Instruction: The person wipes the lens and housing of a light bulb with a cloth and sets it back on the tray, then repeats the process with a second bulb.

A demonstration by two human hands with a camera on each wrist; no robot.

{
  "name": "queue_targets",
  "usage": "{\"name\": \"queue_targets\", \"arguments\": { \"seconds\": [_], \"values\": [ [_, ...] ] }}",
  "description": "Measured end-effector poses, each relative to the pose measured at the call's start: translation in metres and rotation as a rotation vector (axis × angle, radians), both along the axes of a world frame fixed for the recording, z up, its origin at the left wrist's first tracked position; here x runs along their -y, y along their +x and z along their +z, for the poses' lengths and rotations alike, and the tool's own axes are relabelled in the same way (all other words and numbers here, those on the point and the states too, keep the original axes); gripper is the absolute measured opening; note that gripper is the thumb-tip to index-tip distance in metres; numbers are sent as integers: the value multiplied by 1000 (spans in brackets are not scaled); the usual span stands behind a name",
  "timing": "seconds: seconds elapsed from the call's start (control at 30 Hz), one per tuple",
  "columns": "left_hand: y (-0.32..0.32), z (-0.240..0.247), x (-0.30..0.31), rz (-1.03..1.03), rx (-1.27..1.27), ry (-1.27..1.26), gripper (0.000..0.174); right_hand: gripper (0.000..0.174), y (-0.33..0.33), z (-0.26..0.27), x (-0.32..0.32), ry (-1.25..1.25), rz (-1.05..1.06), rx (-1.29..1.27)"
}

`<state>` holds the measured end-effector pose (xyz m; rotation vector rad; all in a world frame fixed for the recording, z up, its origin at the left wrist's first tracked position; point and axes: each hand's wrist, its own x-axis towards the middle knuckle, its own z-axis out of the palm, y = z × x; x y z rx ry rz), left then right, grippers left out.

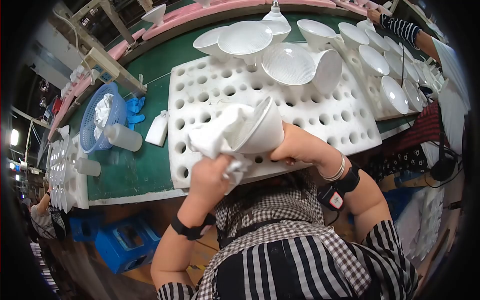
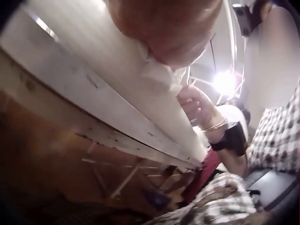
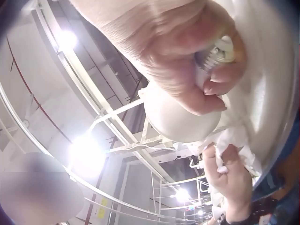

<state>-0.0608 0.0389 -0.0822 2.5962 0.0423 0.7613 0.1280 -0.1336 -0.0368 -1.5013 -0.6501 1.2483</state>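
Note:
In the head view my right hand [image 1: 301,144] grips a white reflector bulb [image 1: 269,131] at its neck, tilted with its wide face toward the left. Its metal screw base [image 3: 216,57] shows between my curled fingers in the right wrist view. My left hand [image 1: 209,176] clutches a crumpled white cloth [image 1: 216,131], part of which lies against the rim and face of the bulb. Both hands are over the front edge of a white foam board [image 1: 195,92] with rows of round holes. In the left wrist view the bulb is hidden behind the left hand [image 2: 164,28].
Several reflector bulbs [image 1: 289,64] stand at the board's back, more on a second board [image 1: 372,102] at right. Left on the green table [image 1: 150,172] are a blue basket [image 1: 86,125], white bottles [image 1: 124,137] and a white block [image 1: 157,129]. Another person's arm [image 1: 425,42] reaches in.

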Motion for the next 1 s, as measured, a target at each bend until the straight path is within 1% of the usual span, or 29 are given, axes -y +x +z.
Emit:
{"name": "queue_targets", "arguments": {
  "seconds": [0.03,0.07,0.1,0.17,0.2,0.23,0.27,0.3,0.33,0.37,0.4,0.43,0.47,0.5,0.53,0.57,0.63,0.67,0.73,0.77,0.83,0.87,0.9,0.97,1.0],
  "values": [
    [-4,-1,2,91,23,-47,28,62,-2,-2,3,-5,-3,-11],
    [-6,0,-3,190,-9,-293,25,60,-1,-3,4,-4,8,-57],
    [-5,6,-10,187,-5,-289,25,59,3,-1,3,7,15,-93],
    [-5,26,-18,353,127,-565,14,56,1,2,4,4,-11,-87],
    [0,39,-15,352,125,-562,14,53,0,3,4,-5,-31,-82],
    [10,56,-7,235,201,-289,15,53,0,3,2,-3,-29,-84],
    [22,68,2,117,271,-18,15,52,0,2,0,-10,5,-30],
    [40,77,17,25,269,-21,18,52,0,1,-2,-20,40,23],
    [59,81,30,-66,267,-28,22,52,2,0,-2,-26,47,22],
    [74,74,32,-59,269,-34,22,51,5,-2,1,-96,61,40],
    [88,64,31,-120,197,-266,21,50,8,-3,3,-165,71,58],
    [97,57,30,-184,119,-497,21,50,9,-3,3,-171,69,57],
    [98,53,30,-184,113,-508,21,49,9,-4,5,-97,31,28],
    [96,49,29,-116,113,-582,22,49,7,-6,6,-28,-7,-7],
    [89,44,30,-42,106,-660,23,45,6,-11,6,-44,1,10],
    [79,38,31,-25,166,-937,22,48,6,-9,6,-54,-24,-10],
    [63,-29,14,157,278,-559,22,50,12,-8,10,-2,-21,-104],
    [55,-22,12,153,283,-554,22,50,11,-8,8,4,-23,-100],
    [42,1,14,254,-31,-45,22,49,7,-8,10,15,-37,-95],
    [39,5,11,259,-26,-51,22,49,6,-9,13,9,-32,-90],
    [43,18,1,344,-41,-343,23,45,10,-9,10,72,-49,-167],
    [45,26,3,387,90,-681,24,42,9,-5,11,67,-43,-154],
    [43,28,0,337,220,-716,21,42,8,-5,10,78,-45,-150],
    [43,57,19,197,337,-582,31,40,6,-7,9,9,-57,-102],
    [48,66,25,52,362,-367,34,36,5,-1,8,-12,-53,-74]
  ]
}}
